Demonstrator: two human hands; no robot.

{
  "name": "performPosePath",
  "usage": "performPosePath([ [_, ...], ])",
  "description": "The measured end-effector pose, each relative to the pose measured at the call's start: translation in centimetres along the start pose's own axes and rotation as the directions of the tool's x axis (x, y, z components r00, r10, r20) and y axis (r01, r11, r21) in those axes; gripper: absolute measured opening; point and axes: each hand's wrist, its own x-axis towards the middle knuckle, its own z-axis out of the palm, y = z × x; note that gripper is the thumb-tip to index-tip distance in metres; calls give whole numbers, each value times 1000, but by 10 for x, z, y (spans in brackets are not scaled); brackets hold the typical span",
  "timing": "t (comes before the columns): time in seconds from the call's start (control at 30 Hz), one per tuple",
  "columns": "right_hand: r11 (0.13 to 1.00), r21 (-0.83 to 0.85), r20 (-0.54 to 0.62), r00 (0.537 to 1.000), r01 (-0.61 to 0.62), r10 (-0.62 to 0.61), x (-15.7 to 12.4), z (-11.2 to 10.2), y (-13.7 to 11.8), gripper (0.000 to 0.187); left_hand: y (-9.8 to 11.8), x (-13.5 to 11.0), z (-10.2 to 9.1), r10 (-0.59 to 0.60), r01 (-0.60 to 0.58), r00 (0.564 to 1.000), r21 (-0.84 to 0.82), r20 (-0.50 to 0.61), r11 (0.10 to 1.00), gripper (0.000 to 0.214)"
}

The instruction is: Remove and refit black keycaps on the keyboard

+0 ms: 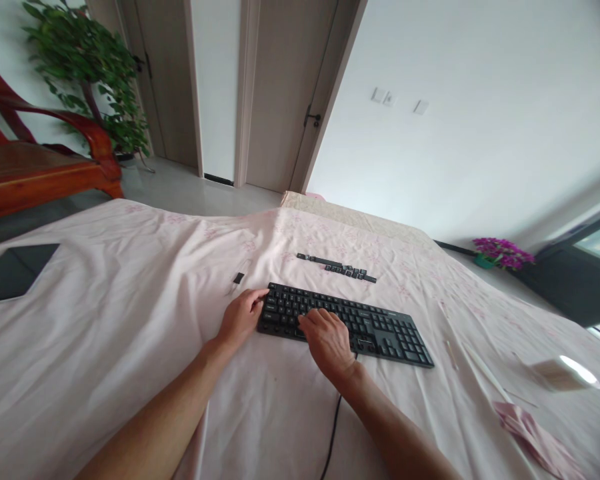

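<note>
A black keyboard lies on a pink sheet, its cable running toward me. My left hand grips the keyboard's left end, fingers curled over the edge. My right hand rests on the keys near the middle, fingers bent down onto them. Behind the keyboard lies a row of loose black keycaps. A single black keycap sits just beyond my left hand.
A dark flat tablet lies at the far left of the sheet. At the right are a white box, thin sticks and a folded pink cloth. A red wooden bench, a plant and doors stand behind.
</note>
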Motion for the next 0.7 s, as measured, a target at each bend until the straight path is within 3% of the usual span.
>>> performPosePath([
  [0.43,1000,-30,45,999,2,0,4,-2,-5,18,-1,-1,1,3,-3,1000,-2,-8,1000,39],
  [0.7,988,-148,23,999,41,-38,-3,-2,-16,17,0,-1,0,8,-8,1000,4,-11,1000,39],
])
